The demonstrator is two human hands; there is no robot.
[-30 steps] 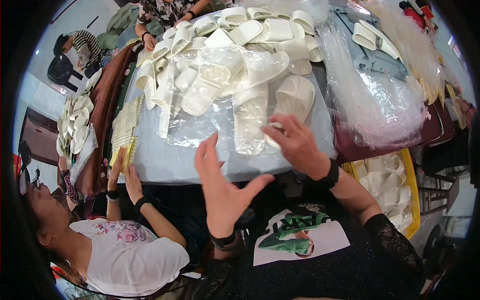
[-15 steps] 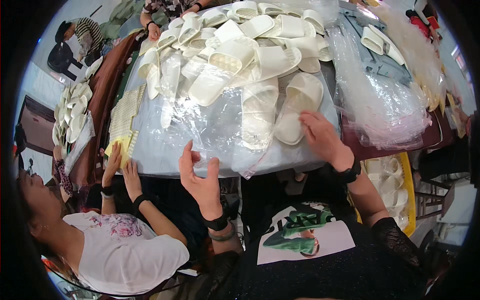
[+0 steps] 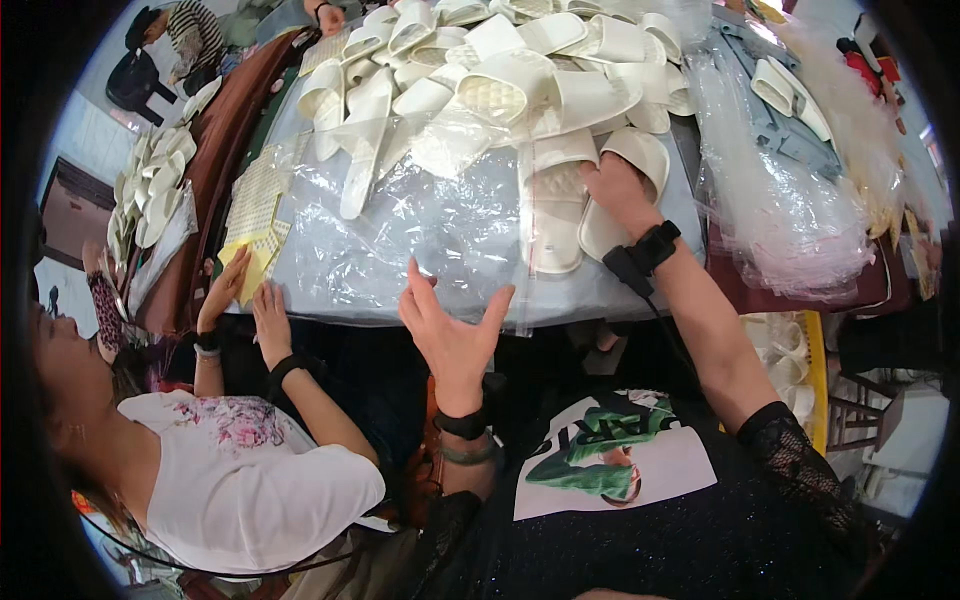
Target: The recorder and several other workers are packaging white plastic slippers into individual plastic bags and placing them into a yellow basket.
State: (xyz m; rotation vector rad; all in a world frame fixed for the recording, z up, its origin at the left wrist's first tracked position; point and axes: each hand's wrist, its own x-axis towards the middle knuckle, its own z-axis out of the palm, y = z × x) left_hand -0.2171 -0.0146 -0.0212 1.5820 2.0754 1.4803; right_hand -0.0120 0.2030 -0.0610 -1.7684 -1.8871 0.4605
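Observation:
My right hand point(image 3: 624, 192) is at a white slipper point(image 3: 609, 234) near the table's front right, fingers closed at its strap; the fingertips are partly hidden. A matching white slipper point(image 3: 554, 238) lies close along its left side, toe strap away from me. My left hand point(image 3: 455, 335) is held at the table's front edge, thumb and fingers spread, nothing in it. Just beyond it a clear plastic bag point(image 3: 410, 240) lies flat on the table, its right edge beside the left slipper. A large heap of white slippers point(image 3: 510, 85) covers the far part of the table.
At my left a person in a white top point(image 3: 250, 485) rests both hands by yellow patterned sheets point(image 3: 258, 220). Stacked clear bags point(image 3: 800, 230) lie at the right. Below them stands a yellow crate point(image 3: 818, 370) holding slippers. More slippers point(image 3: 155, 195) are piled far left.
My right hand has moved from the slipper's sole up to its strap. My left hand has moved right, its fingers still spread. The bag's edge has shifted left off the left slipper.

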